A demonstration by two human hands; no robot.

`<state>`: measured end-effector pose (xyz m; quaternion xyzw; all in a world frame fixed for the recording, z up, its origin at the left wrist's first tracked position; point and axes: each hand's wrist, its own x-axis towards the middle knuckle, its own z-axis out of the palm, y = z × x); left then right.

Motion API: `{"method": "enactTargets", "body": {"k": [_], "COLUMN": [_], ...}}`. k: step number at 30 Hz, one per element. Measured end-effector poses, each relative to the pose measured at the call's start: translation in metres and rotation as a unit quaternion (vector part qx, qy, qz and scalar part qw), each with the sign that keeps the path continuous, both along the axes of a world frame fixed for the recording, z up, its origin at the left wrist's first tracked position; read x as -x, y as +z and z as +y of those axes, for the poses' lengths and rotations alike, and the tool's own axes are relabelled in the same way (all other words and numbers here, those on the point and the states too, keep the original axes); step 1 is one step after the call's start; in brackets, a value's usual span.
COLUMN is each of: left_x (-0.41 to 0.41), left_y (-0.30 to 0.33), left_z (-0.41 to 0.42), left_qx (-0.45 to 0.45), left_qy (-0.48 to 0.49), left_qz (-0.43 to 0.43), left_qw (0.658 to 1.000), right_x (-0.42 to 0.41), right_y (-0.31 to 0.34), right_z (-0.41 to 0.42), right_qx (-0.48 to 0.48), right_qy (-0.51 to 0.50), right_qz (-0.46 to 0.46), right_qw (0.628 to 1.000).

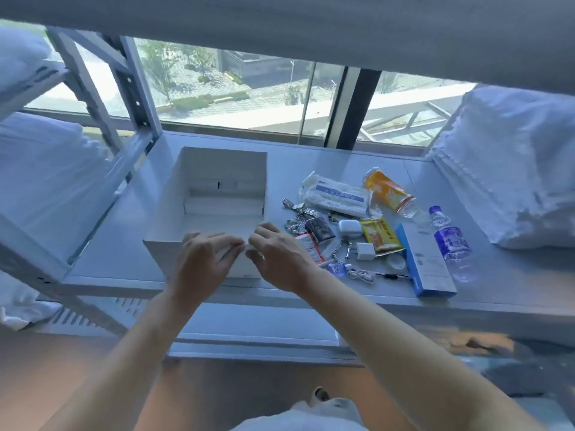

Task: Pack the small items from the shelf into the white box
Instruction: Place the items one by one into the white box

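The open white box [168,209] stands empty on the left part of the shelf [311,160]. My left hand [203,262] and my right hand [280,259] meet at its near wall, fingers pinched on the rim. To the right of the box lie several small items: a white packet [336,197], an orange bottle [385,188], a water bottle [451,241], a blue and white carton [431,262], an earbud case [349,228], a yellow sachet [381,236], a white charger [364,251], a dark little box [320,231], a metal chain [295,223] and a white cable [361,275].
Folded white linen [513,169] is stacked at the shelf's right end, and more bedding [46,181] fills the neighbouring rack on the left. A metal upright [137,88] rises at the back left. The upper shelf board [280,20] hangs overhead, with a window behind.
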<state>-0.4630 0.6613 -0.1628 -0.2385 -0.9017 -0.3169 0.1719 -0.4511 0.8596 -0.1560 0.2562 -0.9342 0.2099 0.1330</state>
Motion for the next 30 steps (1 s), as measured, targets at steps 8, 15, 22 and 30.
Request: {"method": "enactTargets", "body": {"k": [8,15,22,30], "left_x": [-0.011,-0.025,-0.029,-0.022], "left_y": [-0.003,0.0,0.019,0.027], "left_z": [0.024,0.037,0.058,0.123], "left_qx": [-0.019,-0.022,-0.09,-0.074], "left_qy": [-0.013,0.011,0.01,-0.039], "left_qz": [0.005,0.013,-0.046,0.01], "left_qw": [1.0,1.0,0.995,0.996], "right_x": [-0.024,-0.024,-0.028,-0.04], "right_y": [-0.009,-0.015,-0.014,-0.021], "right_z": [0.018,0.031,0.06,0.137], "right_qx": [0.015,0.029,0.063,0.069], "right_qy": [-0.026,0.008,0.054,0.001], "right_qz": [0.019,0.027,0.011,-0.021], "right_qw": [0.999,0.999,0.996,0.997]}}
